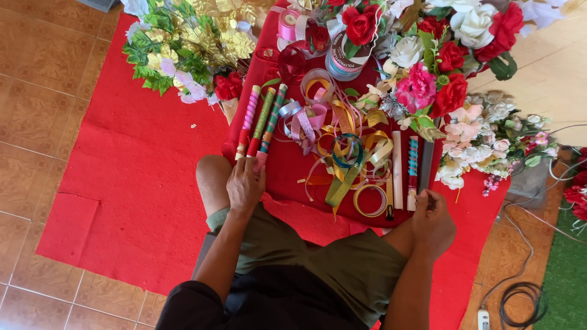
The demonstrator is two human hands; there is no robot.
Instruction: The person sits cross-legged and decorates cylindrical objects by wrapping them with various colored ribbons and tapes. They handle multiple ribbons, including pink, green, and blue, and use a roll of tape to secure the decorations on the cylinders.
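- Left hand (245,185) rests on the lower ends of three ribbon-wrapped sticks (262,125) on the red cloth (287,165); its grip is hidden under the knuckles
- Right hand (433,221) curls just below a red-and-teal stick (413,173); fingers turned away, contents unclear
- Tangled ribbons (342,150) between

We see both forearms reaching forward from our lap: left hand (245,185) palm down, fingers curled, over left knee (211,177); right hand (433,221) loosely fisted, right of that knee

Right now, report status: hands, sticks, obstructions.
Left hand on ribbon-wrapped sticks. Right hand closed beside red-teal stick. Loose ribbons piled between.
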